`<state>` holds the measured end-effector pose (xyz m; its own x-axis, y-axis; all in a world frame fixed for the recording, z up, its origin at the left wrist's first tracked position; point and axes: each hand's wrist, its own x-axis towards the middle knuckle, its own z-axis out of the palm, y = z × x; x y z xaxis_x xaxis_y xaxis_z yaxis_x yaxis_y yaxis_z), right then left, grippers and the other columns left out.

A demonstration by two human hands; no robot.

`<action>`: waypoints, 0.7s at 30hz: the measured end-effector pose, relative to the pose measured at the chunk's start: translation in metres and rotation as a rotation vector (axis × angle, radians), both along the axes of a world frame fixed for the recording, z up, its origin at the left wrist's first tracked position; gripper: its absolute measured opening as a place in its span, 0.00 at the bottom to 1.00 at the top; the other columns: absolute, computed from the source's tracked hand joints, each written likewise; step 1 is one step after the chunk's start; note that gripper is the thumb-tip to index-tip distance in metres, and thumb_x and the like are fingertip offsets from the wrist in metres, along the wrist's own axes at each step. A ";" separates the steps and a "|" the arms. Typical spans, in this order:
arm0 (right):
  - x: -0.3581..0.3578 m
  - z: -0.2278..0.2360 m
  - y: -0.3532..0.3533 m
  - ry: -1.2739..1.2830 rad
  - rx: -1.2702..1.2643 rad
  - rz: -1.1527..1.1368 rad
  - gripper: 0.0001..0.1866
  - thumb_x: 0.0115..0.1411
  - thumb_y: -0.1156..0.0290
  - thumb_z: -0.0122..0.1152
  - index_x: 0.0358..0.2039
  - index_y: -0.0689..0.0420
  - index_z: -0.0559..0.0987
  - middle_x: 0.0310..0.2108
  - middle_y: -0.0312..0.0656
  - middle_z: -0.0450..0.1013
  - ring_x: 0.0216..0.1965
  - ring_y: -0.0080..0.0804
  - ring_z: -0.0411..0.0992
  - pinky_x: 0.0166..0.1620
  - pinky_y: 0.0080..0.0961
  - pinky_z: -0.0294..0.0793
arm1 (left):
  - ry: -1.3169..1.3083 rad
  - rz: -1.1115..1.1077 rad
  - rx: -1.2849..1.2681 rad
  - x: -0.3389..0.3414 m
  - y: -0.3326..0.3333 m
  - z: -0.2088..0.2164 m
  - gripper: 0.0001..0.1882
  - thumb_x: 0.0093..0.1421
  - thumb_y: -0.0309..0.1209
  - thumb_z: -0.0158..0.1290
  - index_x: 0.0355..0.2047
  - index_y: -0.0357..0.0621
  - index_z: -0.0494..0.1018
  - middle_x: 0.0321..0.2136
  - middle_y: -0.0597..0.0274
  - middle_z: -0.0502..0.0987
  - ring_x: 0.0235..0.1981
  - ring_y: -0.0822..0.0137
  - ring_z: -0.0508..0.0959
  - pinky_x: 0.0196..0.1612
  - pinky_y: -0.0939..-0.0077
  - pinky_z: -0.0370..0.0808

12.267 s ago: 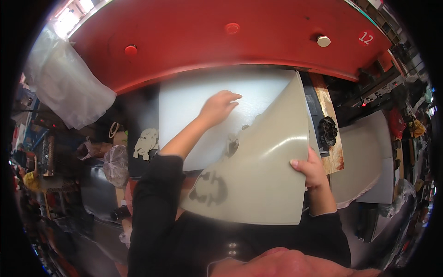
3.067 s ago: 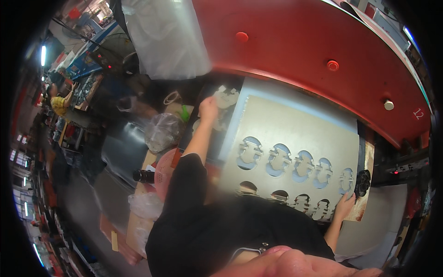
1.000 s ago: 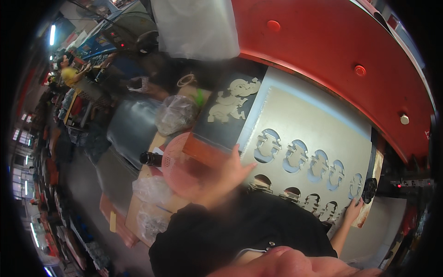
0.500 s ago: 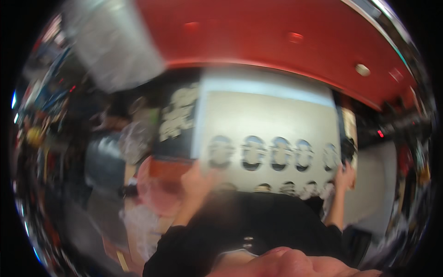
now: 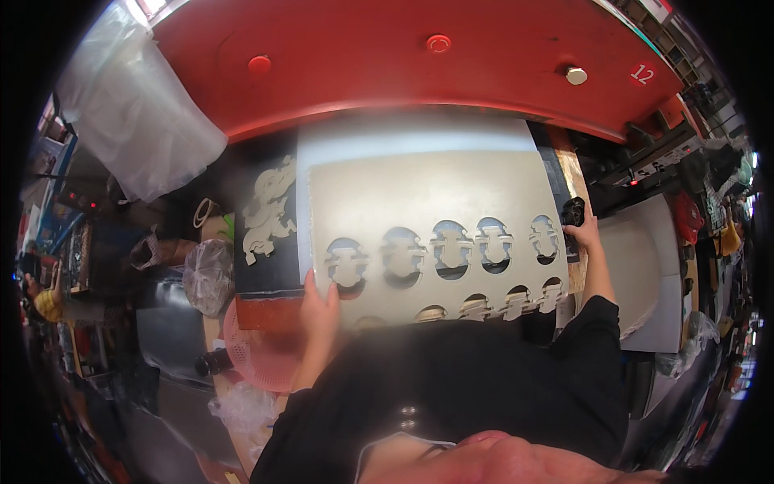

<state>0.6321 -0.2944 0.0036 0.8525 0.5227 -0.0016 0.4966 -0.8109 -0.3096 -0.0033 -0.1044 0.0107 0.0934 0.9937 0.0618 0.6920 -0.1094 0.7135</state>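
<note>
Grey die-cut sheet (image 5: pixel 435 234) lies flat on the white cutting pad (image 5: pixel 403 133) under the red press head (image 5: pixel 403 56). Left hand (image 5: pixel 320 302) grips its near-left edge, fingers curled over; right hand (image 5: pixel 582 234) pinches the right edge. Cut-out pieces (image 5: pixel 266 210) just left, pink basket (image 5: pixel 262 355) near the left corner; room is tight there.

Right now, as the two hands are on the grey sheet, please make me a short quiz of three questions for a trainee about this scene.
1. True or false: the grey sheet has rows of shapes cut out of it.
2. Which hand holds the sheet at its near left corner? A) left hand B) right hand
3. Fill in: the pale cut-out pieces lie on a dark surface to the ______ of the sheet.

Key
1. True: one row of holes across the sheet, a second row at its near edge.
2. A; the right hand is at the sheet's right edge, by a small black object.
3. left
</note>
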 end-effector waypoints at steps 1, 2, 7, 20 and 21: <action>0.004 0.004 0.003 0.087 -0.019 -0.018 0.60 0.31 0.61 0.74 0.67 0.54 0.55 0.61 0.61 0.60 0.60 0.51 0.63 0.59 0.35 0.66 | -0.001 0.006 -0.003 0.001 0.000 0.001 0.29 0.59 0.37 0.54 0.59 0.38 0.62 0.40 0.38 0.77 0.41 0.43 0.78 0.42 0.58 0.74; 0.005 0.009 0.006 0.161 -0.008 -0.026 0.60 0.30 0.62 0.74 0.67 0.54 0.56 0.60 0.61 0.62 0.59 0.50 0.64 0.59 0.34 0.67 | -0.003 0.006 -0.013 0.002 0.000 0.001 0.29 0.59 0.38 0.54 0.58 0.39 0.62 0.40 0.39 0.77 0.41 0.43 0.78 0.43 0.58 0.74; -0.029 0.061 0.039 0.141 0.204 -0.245 0.56 0.30 0.63 0.73 0.64 0.57 0.61 0.53 0.57 0.71 0.54 0.45 0.71 0.54 0.31 0.70 | 0.278 0.006 0.009 -0.003 -0.004 0.016 0.29 0.57 0.41 0.57 0.56 0.43 0.67 0.46 0.45 0.75 0.48 0.48 0.74 0.49 0.57 0.70; -0.389 0.094 0.272 0.456 0.334 0.561 0.53 0.35 0.59 0.70 0.64 0.60 0.60 0.53 0.59 0.65 0.51 0.49 0.70 0.54 0.35 0.70 | 0.269 -0.427 0.418 0.017 0.051 0.013 0.28 0.54 0.44 0.57 0.54 0.48 0.72 0.59 0.54 0.67 0.61 0.51 0.65 0.62 0.52 0.60; -0.410 0.092 0.281 0.349 0.257 0.549 0.53 0.36 0.56 0.69 0.64 0.58 0.59 0.56 0.61 0.61 0.54 0.53 0.68 0.55 0.36 0.70 | 0.265 -0.424 0.418 0.016 0.051 0.013 0.28 0.54 0.44 0.57 0.54 0.48 0.72 0.59 0.54 0.67 0.60 0.51 0.66 0.62 0.52 0.60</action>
